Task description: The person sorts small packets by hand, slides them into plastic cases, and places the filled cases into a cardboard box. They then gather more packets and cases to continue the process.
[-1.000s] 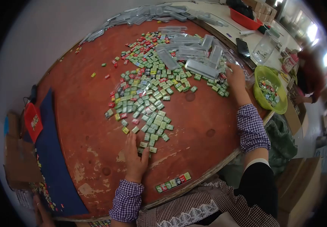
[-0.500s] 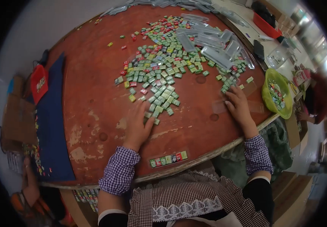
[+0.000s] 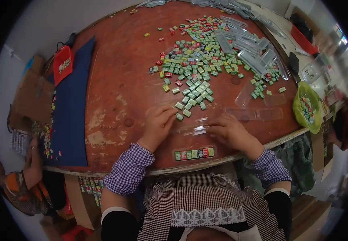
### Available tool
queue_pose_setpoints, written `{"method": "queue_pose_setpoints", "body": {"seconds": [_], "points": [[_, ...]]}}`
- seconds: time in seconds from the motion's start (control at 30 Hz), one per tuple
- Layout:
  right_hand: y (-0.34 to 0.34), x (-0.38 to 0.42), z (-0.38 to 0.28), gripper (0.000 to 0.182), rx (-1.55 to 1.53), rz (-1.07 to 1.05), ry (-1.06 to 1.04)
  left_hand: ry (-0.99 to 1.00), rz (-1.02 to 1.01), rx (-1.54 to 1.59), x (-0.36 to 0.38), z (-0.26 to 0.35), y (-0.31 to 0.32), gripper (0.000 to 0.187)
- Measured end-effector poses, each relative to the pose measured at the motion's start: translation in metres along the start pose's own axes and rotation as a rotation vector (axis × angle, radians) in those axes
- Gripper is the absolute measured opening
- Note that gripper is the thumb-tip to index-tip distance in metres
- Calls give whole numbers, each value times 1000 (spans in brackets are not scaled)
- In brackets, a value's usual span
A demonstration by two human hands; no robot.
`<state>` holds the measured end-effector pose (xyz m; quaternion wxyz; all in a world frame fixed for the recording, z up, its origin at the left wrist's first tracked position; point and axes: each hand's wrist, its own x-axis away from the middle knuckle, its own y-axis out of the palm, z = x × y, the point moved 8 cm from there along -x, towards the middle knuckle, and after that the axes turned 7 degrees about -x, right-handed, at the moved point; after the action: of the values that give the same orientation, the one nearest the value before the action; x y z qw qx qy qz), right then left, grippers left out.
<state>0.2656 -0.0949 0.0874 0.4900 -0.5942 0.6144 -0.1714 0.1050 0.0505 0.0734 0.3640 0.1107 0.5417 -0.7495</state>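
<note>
Small printed blocks, mostly green with some red and yellow, lie in a loose pile on the table. My left hand is at the near tip of the pile. Its thumb and fingertips close on a small green block. My right hand rests low over the table, its fingers curled on the end of a clear plastic tray. That tray lies between my two hands. Nearer the table edge, a filled clear tray holds a row of several green, red and dark blocks.
More clear trays are heaped on the pile's right, with flat ones beyond my right hand. A yellow-green basket of blocks stands at the right edge. A blue sheet and red scoop are left. Another person sits lower left.
My right hand has moved left and nearer, and a clear tray now lies between my hands. My left fingertips have closed at a green block. The camera view has shifted.
</note>
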Motion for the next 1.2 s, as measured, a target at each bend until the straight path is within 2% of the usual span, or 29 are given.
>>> {"method": "queue_pose_setpoints", "body": {"seconds": [0.07,0.17,0.4,0.5,0.6,0.73,0.87,1.03,1.13,1.2], "points": [[15,-9,11,26,-105,20,38,91,-85,-43,-10,15,13,20],[14,-39,35,22,-9,137,84,184,-206,-110,-16,21,41,18],[36,-45,56,18,27,27,56,226,-434,-223,-29,19,59,16],[32,-45,61,17,-1,9,134,288,-488,-308,-32,26,60,13],[7,-29,29,18,-97,181,32,339,-344,-163,-24,48,27,15],[42,-19,-4,21,21,-90,-18,402,-416,-136,9,58,42,19],[30,-4,-2,27,208,-68,-7,359,-468,-161,33,45,25,32],[22,-6,-1,32,333,-81,15,251,-505,-166,55,29,13,34],[22,-13,0,29,348,-76,-1,211,-531,-137,53,26,8,34],[20,-13,12,27,191,-190,52,176,-491,-75,48,19,3,31]]}}
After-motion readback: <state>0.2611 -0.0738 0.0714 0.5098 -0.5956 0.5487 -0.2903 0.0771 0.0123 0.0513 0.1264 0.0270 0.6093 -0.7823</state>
